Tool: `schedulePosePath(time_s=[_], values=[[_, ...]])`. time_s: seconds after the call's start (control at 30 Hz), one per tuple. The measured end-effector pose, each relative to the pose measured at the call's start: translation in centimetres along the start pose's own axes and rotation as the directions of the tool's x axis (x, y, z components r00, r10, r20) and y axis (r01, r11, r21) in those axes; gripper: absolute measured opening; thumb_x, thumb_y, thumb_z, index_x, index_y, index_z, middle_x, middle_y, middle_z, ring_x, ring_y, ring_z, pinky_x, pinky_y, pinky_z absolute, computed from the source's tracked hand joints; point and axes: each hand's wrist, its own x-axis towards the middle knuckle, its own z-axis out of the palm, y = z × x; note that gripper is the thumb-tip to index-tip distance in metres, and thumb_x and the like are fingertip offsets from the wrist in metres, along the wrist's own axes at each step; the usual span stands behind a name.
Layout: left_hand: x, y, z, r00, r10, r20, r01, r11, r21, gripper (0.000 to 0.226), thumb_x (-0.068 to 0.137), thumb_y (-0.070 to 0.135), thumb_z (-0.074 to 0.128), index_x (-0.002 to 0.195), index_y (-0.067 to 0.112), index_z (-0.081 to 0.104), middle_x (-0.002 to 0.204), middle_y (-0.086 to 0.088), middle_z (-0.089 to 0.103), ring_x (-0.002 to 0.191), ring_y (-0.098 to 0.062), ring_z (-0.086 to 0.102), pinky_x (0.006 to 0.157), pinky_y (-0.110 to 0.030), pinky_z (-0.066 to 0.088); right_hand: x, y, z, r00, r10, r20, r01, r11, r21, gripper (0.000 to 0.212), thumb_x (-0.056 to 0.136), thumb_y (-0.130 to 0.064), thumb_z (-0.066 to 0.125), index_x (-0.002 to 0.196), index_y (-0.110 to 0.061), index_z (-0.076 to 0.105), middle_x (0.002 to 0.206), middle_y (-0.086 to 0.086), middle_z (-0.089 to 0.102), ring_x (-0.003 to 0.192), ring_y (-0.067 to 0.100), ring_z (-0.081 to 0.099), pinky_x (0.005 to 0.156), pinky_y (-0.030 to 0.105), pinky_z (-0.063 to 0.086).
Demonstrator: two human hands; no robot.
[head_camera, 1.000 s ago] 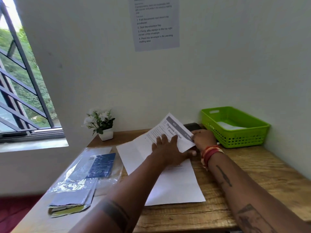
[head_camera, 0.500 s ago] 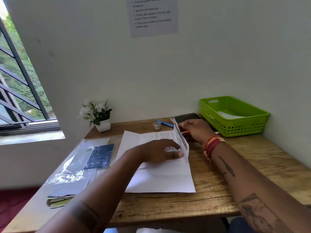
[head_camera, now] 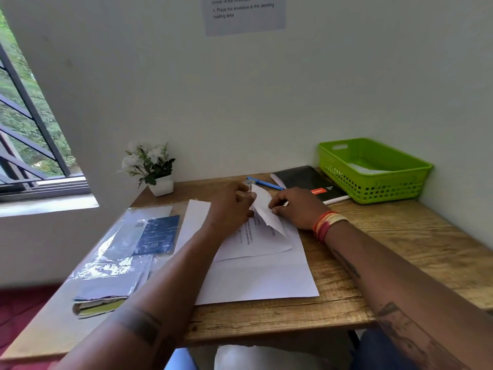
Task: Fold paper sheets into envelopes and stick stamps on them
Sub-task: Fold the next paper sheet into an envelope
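Both hands, left hand (head_camera: 231,206) and right hand (head_camera: 294,208), pinch the paper (head_camera: 262,206) at 12 o'clock; its edges should meet evenly before pressing.

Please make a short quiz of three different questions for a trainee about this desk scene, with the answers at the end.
1. True or false: the green plastic basket stands at the desk's far right corner, against the wall.
2. Which thing lies between the small white flower pot and the black notebook with the red label?
A. a blue pen
B. a pair of scissors
C. a stapler
3. Fill in: the left hand and the right hand both hold the printed white paper sheet, whose flap is raised above a larger ____ white sheet.

Key
1. True.
2. A, the blue pen.
3. Blank.
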Motion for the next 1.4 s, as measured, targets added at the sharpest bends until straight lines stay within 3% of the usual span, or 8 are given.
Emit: schedulePosePath(time_s=[0.17,0.23,0.33,0.43,0.63,0.8,1.03,1.4], values=[[-0.4,-0.8,0.0,0.993,0.118,0.007,-0.115,0.942,0.314,0.029,0.087,0.038,0.074,0.115,0.031,0.070,0.118,0.008,0.068,0.110,-0.011,0.063,0.097,-0.032,0.048,0.0,-0.1,0.4,0.999,-0.034,-0.011,0.034,0.998,-0.054,0.016,0.092,-0.026,0.068,0.105,-0.026,0.077,0.110,-0.010,0.071,0.093,0.006,0.058,0.085,0.020,0.039],[-0.5,-0.6,0.1,0.987,0.156,0.042,-0.160,0.905,0.395,0.027,0.088,0.039,0.074,0.113,0.031,0.073,0.128,0.005,0.065,0.118,-0.015,0.059,0.099,-0.029,0.042,0.0,-0.3,0.6,0.999,-0.046,-0.019,0.045,0.997,-0.070,0.015,0.092,-0.026,0.069,0.104,-0.025,0.078,0.108,-0.010,0.072,0.091,0.006,0.058,0.082,0.019,0.038],[-0.6,0.0,0.5,0.967,0.206,0.148,-0.253,0.803,0.540,0.022,0.091,0.043,0.068,0.107,0.031,0.077,0.122,0.001,0.066,0.118,-0.020,0.056,0.097,-0.034,0.044,0.0,-0.3,0.8,0.998,-0.045,-0.033,0.043,0.997,-0.058,0.012,0.090,-0.026,0.071,0.100,-0.025,0.079,0.104,-0.010,0.071,0.086,0.003,0.057,0.076,0.015,0.036],[-0.6,0.6,0.5,0.957,0.168,0.238,-0.288,0.674,0.680,0.028,0.094,0.051,0.061,0.117,0.040,0.071,0.135,0.000,0.059,0.130,-0.026,0.047,0.104,-0.041,0.042,0.0,-0.3,0.8,0.999,-0.032,-0.036,0.030,0.999,-0.034,0.009,0.089,-0.026,0.072,0.097,-0.026,0.077,0.102,-0.010,0.070,0.078,-0.001,0.052,0.072,0.014,0.035],[-0.3,0.8,0.3,0.919,0.040,0.392,-0.299,0.719,0.627,0.044,0.099,0.055,0.049,0.140,0.041,0.054,0.148,0.007,0.052,0.135,-0.020,0.047,0.108,-0.045,0.040,-0.1,-0.3,0.6,0.999,0.005,-0.052,-0.004,1.000,0.029,0.009,0.087,-0.024,0.075,0.094,-0.025,0.069,0.099,-0.004,0.068,0.092,0.014,0.061,0.075,0.023,0.041],[-0.5,0.1,0.8,0.905,0.021,0.425,-0.342,0.631,0.696,0.051,0.103,0.058,0.031,0.152,0.043,0.037,0.161,0.004,0.034,0.147,-0.024,0.032,0.115,-0.048,0.031,0.1,-0.4,0.6,0.997,0.051,-0.056,-0.051,0.999,-0.005,0.011,0.085,-0.028,0.076,0.090,-0.023,0.067,0.097,-0.001,0.066,0.091,0.017,0.060,0.073,0.025,0.039],[-0.6,-0.4,1.0,0.902,0.007,0.431,-0.351,0.590,0.727,0.052,0.104,0.058,0.025,0.154,0.044,0.030,0.166,0.003,0.023,0.152,-0.023,0.022,0.120,-0.051,0.023,-0.4,-0.4,0.0,0.989,0.150,-0.010,-0.150,0.987,-0.049,0.024,0.082,-0.039,0.079,0.088,-0.027,0.059,0.085,-0.012,0.053,0.081,0.011,0.052,0.058,0.022,0.033],[-0.3,-0.9,1.1,0.902,0.005,0.432,-0.355,0.580,0.733,0.052,0.104,0.058,0.023,0.154,0.045,0.028,0.167,0.003,0.020,0.153,-0.024,0.020,0.121,-0.053,0.020,-0.9,-0.1,-1.4,0.966,0.203,0.162,-0.194,0.978,-0.071,0.043,0.077,-0.051,0.079,0.107,-0.029,0.058,0.095,-0.013,0.049,0.095,0.014,0.053,0.074,0.029,0.038]])
